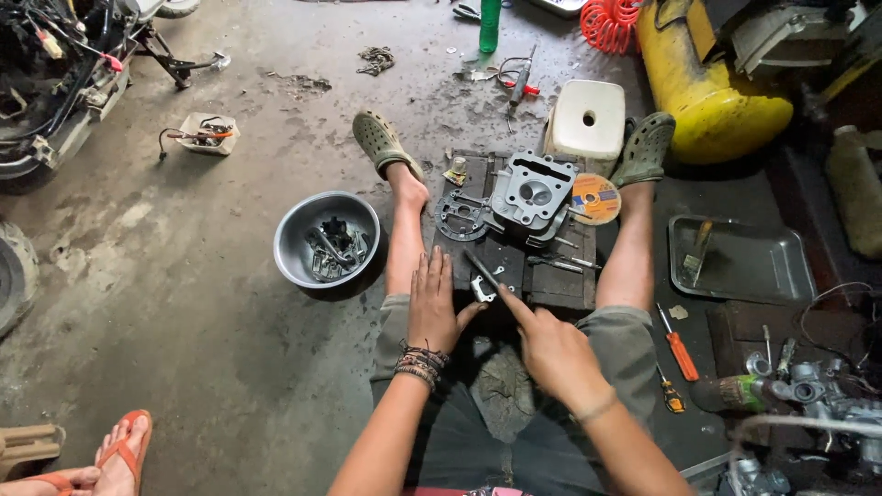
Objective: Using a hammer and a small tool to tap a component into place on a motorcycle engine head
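I sit on the concrete floor with my legs on either side of a dark wooden board (560, 285). On it stand a grey engine cylinder head (533, 197), a dark gasket (459, 219) and a round orange-yellow disc (595, 199). My left hand (434, 303) lies flat, fingers spread, at the board's near left corner beside a small white metal part (481, 290). My right hand (549, 347) holds a thin dark tool (481, 271), its tip pointing up and left over the board. Loose bolts (557, 264) lie near the cylinder head.
A metal bowl (296, 248) of parts sits left of my leg. A metal tray (740, 262), orange-handled screwdrivers (680, 349) and engine parts (818, 390) lie right. A white stool (588, 118) and yellow tank (703, 87) stand beyond. Another person's sandalled foot (119, 455) is bottom left; a motorbike (55, 64) top left.
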